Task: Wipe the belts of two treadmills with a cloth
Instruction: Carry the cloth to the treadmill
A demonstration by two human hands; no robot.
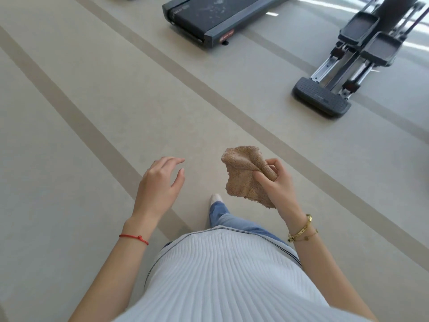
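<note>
Beige striped floor [92,94]; right hand [276,182] pinches the hanging cloth [243,175], left hand [160,182] loose beside it; treadmill [209,17] far ahead, lying diagonally.

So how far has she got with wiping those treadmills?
Barely started, it seems. The right hand grips the brown cloth, the left hand is open and holds nothing, and she stands on the floor short of the treadmill. Its belt shows pale smudges, so wiping looks undone. No second treadmill is clearly visible.
</note>
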